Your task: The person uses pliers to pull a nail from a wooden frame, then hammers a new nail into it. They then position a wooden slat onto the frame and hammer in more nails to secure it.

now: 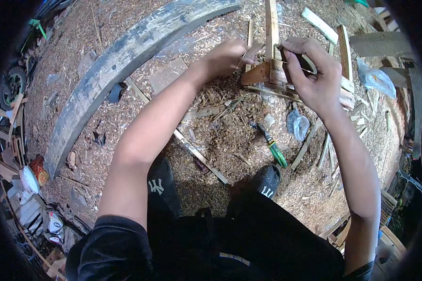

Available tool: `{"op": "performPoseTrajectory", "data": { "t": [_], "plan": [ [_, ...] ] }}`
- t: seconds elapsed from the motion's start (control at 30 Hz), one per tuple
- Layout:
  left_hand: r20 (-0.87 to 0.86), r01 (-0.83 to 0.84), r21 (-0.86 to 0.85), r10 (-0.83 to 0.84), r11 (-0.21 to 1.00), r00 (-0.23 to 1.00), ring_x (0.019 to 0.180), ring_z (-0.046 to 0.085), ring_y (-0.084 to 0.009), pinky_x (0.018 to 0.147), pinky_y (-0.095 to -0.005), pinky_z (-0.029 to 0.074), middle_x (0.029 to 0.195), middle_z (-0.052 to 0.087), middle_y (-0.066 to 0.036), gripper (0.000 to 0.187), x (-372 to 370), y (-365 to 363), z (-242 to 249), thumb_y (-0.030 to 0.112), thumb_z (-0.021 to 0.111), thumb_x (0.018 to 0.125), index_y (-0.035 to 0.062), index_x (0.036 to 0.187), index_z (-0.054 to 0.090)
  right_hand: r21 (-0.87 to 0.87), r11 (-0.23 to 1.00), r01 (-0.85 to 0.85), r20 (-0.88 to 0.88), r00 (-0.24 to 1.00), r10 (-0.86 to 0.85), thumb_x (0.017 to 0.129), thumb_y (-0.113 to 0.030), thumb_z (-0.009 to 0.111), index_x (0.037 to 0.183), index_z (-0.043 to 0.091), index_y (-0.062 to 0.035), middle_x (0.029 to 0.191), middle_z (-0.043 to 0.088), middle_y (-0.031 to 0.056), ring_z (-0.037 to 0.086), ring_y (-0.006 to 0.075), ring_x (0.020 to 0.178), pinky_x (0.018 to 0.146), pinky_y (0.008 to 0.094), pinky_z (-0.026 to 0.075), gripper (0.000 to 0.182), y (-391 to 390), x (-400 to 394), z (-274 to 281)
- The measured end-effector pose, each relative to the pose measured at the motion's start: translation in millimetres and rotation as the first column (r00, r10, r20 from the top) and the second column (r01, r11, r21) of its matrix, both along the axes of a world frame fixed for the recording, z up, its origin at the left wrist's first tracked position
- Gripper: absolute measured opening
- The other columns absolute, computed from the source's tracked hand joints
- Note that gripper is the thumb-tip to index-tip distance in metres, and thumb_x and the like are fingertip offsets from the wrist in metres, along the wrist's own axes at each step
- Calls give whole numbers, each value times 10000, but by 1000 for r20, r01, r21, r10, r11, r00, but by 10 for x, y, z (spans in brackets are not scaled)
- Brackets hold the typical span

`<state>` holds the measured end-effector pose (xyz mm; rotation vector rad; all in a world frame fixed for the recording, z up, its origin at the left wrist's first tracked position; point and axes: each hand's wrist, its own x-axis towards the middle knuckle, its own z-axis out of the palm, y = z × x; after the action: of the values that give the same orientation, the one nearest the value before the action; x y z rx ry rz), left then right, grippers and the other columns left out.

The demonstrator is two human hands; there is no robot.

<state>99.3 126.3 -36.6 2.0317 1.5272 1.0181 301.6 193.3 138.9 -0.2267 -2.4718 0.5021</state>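
My left hand (230, 55) is closed and smeared by motion, left of an upright wooden post (271, 30). A short, flat brown piece of wood (252, 50) sticks out from its fingers, also blurred. On the post's other side my right hand (316, 70) pinches thumb and forefinger together close to the wood; what lies between the fingertips is too small to make out. Below the post, a triangular wooden block (256, 74) and several slats (281, 75) form a small wooden frame, partly hidden by my right hand.
Pliers with green handles (275, 151) lie on the wood-shaving-covered ground between my feet and the frame. A crumpled clear plastic bag (301, 126) is nearby, another plastic bag (377, 80) farther right. A long curved beam (112, 65) arcs across the left. Loose wood strips (199, 154) are scattered around.
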Motion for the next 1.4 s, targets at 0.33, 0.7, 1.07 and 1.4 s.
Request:
{"op": "performPoseTrajectory", "data": {
  "t": [0.33,0.7,1.07,1.4],
  "plan": [
    [230,-32,-33,38,999,973,595,635,-272,582,-413,453,638,610,-181,396,99,24,-32,345,699,930,4,731,670,0,1000,11,6,1000,-11,860,-12,665,977,712,-15,944,724,120,728,241,854,780,320,579,126,-2,-1,-20],
    [215,33,177,-72,984,974,731,662,-252,672,-398,508,762,659,-157,138,132,111,-199,130,702,876,2,830,678,-13,1000,4,22,1000,-4,851,2,669,979,712,-15,952,721,124,727,250,854,765,327,580,136,-6,1,9],
    [535,113,-36,-77,993,842,658,608,-139,587,-329,466,711,638,-51,126,180,47,-152,117,645,877,0,850,685,16,1000,-8,9,1000,7,846,9,665,974,710,-9,944,718,130,722,262,864,775,336,573,136,-4,-3,-9],
    [396,132,39,-137,990,908,699,605,-145,624,-377,495,823,663,-68,78,134,0,-117,86,656,885,44,944,686,10,1000,-5,30,1000,5,837,14,666,970,699,1,942,710,131,720,260,833,747,333,577,138,-14,-6,-3]
  ]
}}
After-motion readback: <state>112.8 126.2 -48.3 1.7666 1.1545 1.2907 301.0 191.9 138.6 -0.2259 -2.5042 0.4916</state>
